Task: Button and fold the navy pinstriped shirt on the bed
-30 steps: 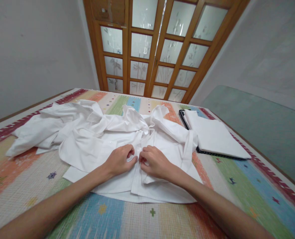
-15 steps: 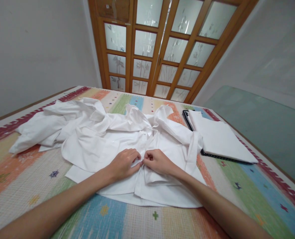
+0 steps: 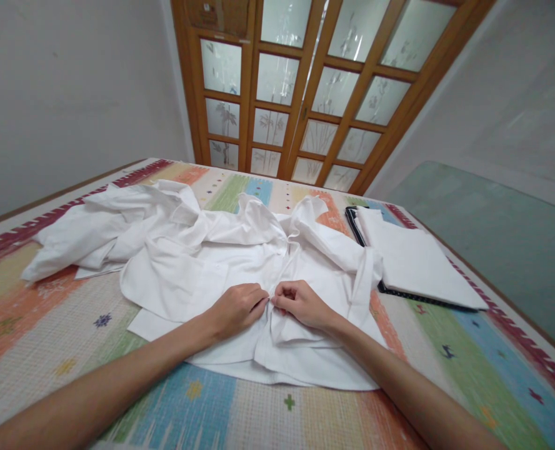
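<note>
A white shirt [image 3: 240, 256] lies crumpled on the patterned tablecloth [image 3: 268, 412], its collar toward the far side and one sleeve bunched out to the left. Over its front placket, my left hand [image 3: 242, 308] is closed, thumb and fingers pinching the fabric near the middle. Facing it, almost touching, my right hand [image 3: 303, 304] pinches the other side of the same front edge. The fingertips meet at the placket, and any button between them is too small to make out.
To the right, a folded white cloth [image 3: 418, 262] rests on a dark, thin item [image 3: 355, 226] with a patterned edge. Wooden doors with glass panes [image 3: 287, 94] stand beyond the table. A pale green panel [image 3: 484, 231] is beside the table's right edge.
The left hand's fingers have drawn closer together and turned slightly toward the right hand at the placket. The right hand stays pinched there. The whole view has shifted slightly.
</note>
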A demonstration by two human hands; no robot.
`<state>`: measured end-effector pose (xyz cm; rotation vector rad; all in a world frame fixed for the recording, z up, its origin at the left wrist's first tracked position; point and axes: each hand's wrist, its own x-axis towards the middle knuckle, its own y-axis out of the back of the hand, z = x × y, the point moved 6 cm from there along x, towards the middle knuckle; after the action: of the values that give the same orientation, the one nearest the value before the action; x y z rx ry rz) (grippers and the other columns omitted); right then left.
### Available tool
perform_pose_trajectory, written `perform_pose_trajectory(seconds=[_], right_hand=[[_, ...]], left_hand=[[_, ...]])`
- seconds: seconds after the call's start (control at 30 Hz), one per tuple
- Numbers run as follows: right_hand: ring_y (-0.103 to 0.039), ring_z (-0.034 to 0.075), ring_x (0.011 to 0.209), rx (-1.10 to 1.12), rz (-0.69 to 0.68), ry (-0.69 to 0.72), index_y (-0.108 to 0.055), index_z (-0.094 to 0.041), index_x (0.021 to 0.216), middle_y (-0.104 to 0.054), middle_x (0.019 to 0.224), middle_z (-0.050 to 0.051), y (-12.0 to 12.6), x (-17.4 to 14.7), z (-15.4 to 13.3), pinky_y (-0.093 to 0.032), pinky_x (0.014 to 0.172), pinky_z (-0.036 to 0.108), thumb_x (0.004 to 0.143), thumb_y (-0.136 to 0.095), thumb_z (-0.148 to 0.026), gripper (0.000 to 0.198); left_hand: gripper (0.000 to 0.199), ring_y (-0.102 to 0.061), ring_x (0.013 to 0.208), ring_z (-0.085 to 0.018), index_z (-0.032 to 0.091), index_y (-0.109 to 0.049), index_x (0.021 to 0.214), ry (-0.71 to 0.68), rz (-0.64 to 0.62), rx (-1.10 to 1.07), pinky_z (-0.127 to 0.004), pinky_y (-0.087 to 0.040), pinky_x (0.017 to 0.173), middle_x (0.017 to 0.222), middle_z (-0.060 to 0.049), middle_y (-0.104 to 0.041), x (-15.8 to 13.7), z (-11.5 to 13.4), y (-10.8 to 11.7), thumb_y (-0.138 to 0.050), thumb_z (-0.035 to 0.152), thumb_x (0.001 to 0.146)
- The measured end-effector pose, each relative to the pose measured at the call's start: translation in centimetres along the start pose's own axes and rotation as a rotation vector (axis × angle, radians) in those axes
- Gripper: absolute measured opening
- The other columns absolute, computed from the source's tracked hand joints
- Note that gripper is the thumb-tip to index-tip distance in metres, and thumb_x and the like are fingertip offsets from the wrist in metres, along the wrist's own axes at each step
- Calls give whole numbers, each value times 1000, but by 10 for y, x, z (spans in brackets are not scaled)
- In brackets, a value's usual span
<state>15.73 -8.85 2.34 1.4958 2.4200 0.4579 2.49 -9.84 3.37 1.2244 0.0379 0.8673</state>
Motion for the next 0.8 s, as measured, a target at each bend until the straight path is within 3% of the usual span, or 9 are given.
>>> perform_pose_trajectory(seconds=[0.27, 0.47, 0.8], right_hand=[[-47, 10, 55, 50, -64, -2, -59, -16, 70, -57, 59, -3, 1, -4, -3, -34, 54, 21, 82, -61, -37, 25], [-43, 9, 53, -16, -30, 39, -59, -16, 69, -51, 56, -5, 1, -3, 0, -32, 51, 20, 81, -60, -31, 19], [-42, 8, 52, -452, 90, 332, -54, -17, 70, -49, 58, -5, -5, -5, -15, -31, 53, 20, 75, -55, -8, 10]], left_hand=[[20, -56, 70, -15, 16, -60, 90, -7, 64, -51, -26, -44, 65, 76, -3, -59, -4, 3, 3, -40, 20, 95], [21, -56, 69, -15, 16, -59, 88, -24, 47, -14, -26, -44, 65, 74, -3, -58, -4, 5, 1, -39, 18, 95], [23, -54, 68, -14, 16, -55, 82, -51, -68, 94, -26, -45, 65, 73, -2, -55, -1, 8, -1, -36, 17, 95]])
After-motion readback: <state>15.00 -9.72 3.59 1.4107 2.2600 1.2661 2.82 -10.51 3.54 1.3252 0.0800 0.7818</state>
